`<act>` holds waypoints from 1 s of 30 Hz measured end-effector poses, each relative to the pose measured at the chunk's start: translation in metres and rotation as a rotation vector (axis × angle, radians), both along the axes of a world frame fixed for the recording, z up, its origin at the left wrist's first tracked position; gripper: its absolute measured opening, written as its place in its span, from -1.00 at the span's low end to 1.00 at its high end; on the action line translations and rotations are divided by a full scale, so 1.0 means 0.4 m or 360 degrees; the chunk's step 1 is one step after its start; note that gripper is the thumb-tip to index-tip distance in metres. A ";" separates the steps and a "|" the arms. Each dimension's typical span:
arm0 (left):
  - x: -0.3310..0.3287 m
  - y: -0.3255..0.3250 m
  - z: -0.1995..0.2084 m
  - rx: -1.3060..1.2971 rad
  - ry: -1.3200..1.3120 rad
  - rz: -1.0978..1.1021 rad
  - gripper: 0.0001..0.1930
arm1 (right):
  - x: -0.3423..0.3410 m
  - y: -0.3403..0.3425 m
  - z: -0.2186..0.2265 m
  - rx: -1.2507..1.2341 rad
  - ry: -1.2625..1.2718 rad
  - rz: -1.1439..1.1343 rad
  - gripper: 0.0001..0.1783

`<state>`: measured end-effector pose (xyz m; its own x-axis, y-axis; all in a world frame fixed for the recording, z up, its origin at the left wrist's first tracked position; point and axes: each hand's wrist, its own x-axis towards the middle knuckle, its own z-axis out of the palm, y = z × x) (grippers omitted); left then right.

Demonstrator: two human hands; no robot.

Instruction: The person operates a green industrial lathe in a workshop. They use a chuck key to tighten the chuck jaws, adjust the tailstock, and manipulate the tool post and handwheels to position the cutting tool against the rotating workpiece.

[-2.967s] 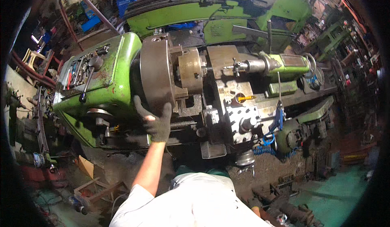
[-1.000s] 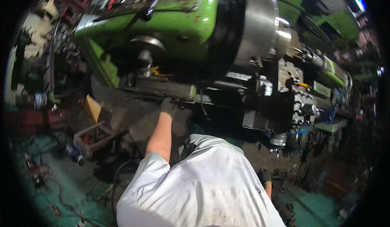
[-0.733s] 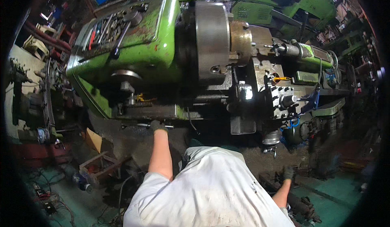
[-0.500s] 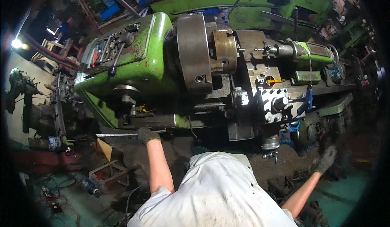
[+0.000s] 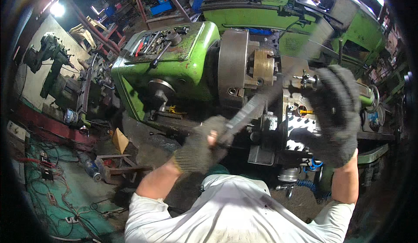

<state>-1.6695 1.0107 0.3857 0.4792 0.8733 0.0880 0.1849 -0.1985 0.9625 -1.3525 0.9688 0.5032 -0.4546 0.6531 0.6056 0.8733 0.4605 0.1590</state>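
Both hands have risen: the left hand, in a dark knitted glove, grips a long, flat metal strip, its blurred length now slanting above the front edge of the green lathe; the gloved right hand is spread wide.

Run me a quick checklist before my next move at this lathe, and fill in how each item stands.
1. Left hand closed on the long metal tool: ok.
2. Right hand off the tool: ok; it is raised, apart from it.
3. Left glove covering fully: not ok; skin shows through at one digit.
4. Tool clear of the chuck: cannot tell; the far end is blurred.
5. Headstock top free of loose items: not ok; hand tools lie there.
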 end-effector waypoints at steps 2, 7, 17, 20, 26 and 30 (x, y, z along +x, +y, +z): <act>0.068 0.003 0.072 0.0521 0.0642 -0.0493 -0.58 | -0.047 0.023 -0.004 -0.0244 -0.0292 0.0102 -0.26; 0.136 0.118 0.013 0.1348 0.0411 -0.0990 -0.69 | -0.016 -0.054 -0.080 -0.0980 -0.0167 -0.0127 -0.65; 0.306 0.650 0.058 0.0898 0.1562 0.0580 0.08 | 0.020 -0.105 -0.109 -0.0791 0.0187 -0.1024 -0.79; 0.327 0.667 0.025 0.0606 0.1663 0.0755 0.12 | 0.013 -0.090 -0.095 -0.0585 0.0429 -0.0985 -0.80; 0.330 0.637 0.011 0.0534 0.1245 0.0862 0.02 | 0.035 0.013 -0.065 -0.0548 0.0563 -0.0932 -0.77; 0.310 0.569 -0.026 0.0719 0.0995 0.1061 0.04 | 0.027 0.102 -0.046 -0.0495 0.0582 -0.0819 -0.75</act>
